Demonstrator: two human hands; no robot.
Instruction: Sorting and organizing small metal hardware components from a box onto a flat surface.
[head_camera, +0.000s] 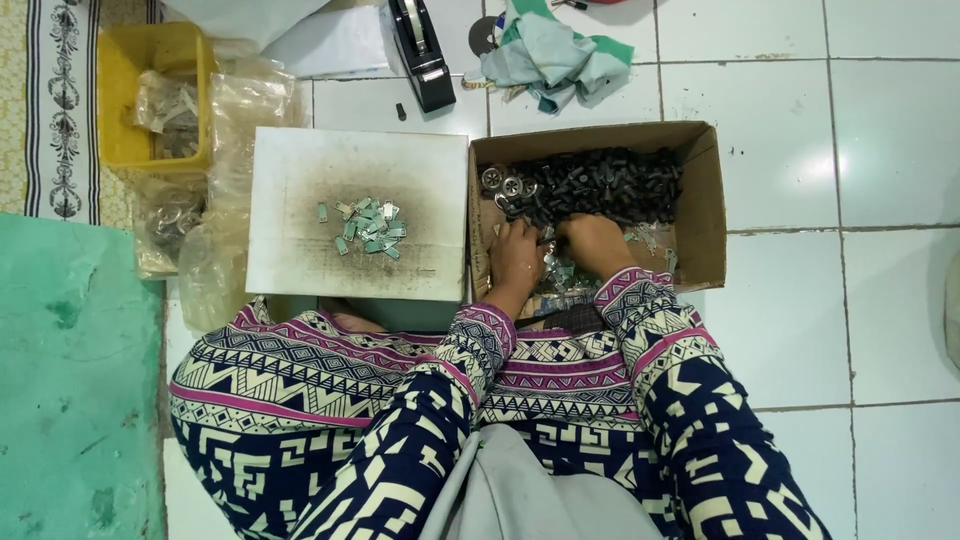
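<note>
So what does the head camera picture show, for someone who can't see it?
Both hands, left hand and right hand, dig into a cardboard box of small dark parts. Beside it, small greenish metal pieces lie on a white board.

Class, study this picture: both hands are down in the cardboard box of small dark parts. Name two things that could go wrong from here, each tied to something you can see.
1. Both the left hand and right hand are buried among the dark parts in the cardboard box; sharp edges might nick fingers.
2. The small green pieces lie loose on the white board, which has no rim; a nudge could scatter them.

Home workshop: tiled floor (800, 300), parts box (705, 200)
</note>
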